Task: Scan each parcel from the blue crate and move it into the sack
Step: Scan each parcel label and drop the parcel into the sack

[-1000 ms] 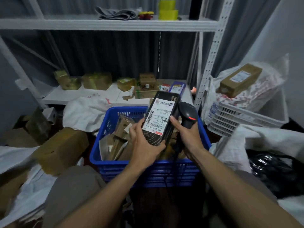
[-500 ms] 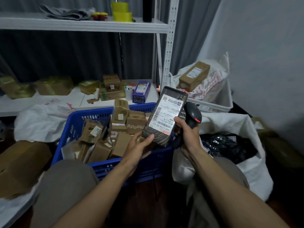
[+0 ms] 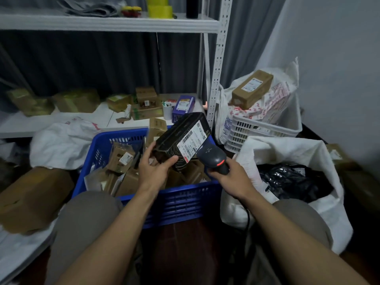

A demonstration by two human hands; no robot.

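My left hand [image 3: 156, 169] grips the near end of a black parcel [image 3: 178, 138] with a white barcode label, held tilted above the blue crate [image 3: 185, 200]. My right hand [image 3: 230, 177] grips a dark handheld scanner [image 3: 211, 158], whose head sits just below the parcel's label. The crate holds several brown cardboard parcels [image 3: 121, 159]. To the right stands an open white sack [image 3: 329, 204] with black wrapped parcels [image 3: 287, 179] inside.
A white metal shelf rack [image 3: 218, 64] stands behind the crate, with boxes on its lower shelf. A white crate [image 3: 265, 128] with a bag and a brown box [image 3: 250, 87] sits at the back right. A large cardboard box [image 3: 30, 198] lies left. My knees flank the crate.
My left hand has turned the black parcel so that its label faces right and down towards the scanner. The scanner has tipped under the label. The view swung slightly left.
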